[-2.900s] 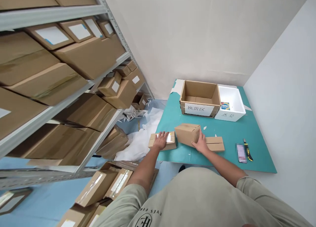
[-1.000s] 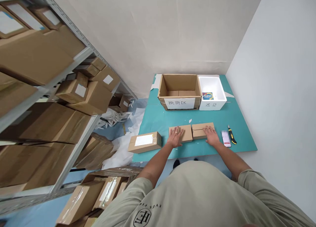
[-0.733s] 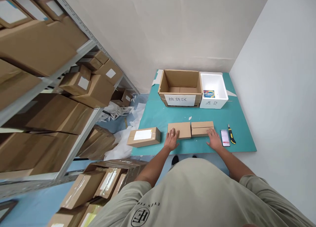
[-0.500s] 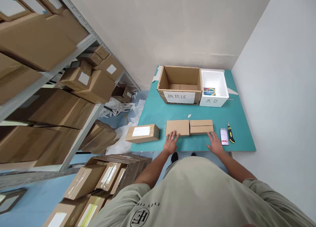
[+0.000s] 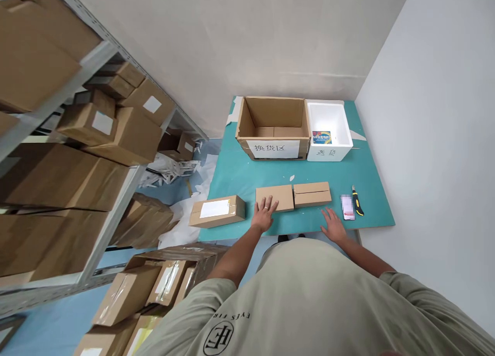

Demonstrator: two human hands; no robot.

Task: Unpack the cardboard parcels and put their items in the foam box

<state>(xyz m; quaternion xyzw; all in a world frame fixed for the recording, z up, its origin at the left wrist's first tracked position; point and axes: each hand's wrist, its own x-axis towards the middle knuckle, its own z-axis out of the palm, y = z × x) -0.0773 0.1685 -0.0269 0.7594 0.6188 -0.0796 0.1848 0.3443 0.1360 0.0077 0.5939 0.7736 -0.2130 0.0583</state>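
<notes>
With fingers spread, my left hand [image 5: 263,214] rests on the front of a flat cardboard box [image 5: 282,195]. A second cardboard box [image 5: 312,194] lies just to its right, with a seam across its top. My right hand [image 5: 332,224] is open at the table's front edge, a little in front of this second box and apart from it. Left of both boxes is a longer cardboard box [image 5: 217,211] with a white label on top. A phone [image 5: 347,207] and a yellow-and-black utility knife [image 5: 357,201] lie to the right of my right hand.
On the green table [image 5: 240,175], a large open carton [image 5: 275,148] with a written sign stands at the back beside a white foam box [image 5: 330,154] holding a colourful card [image 5: 322,137]. Shelves of cartons [image 5: 112,167] rise at left; more stacked boxes [image 5: 124,294] stand below.
My left hand has moved further onto the flat box. My right hand has drawn back from the second box, which now sits slightly turned. The view has shifted a little.
</notes>
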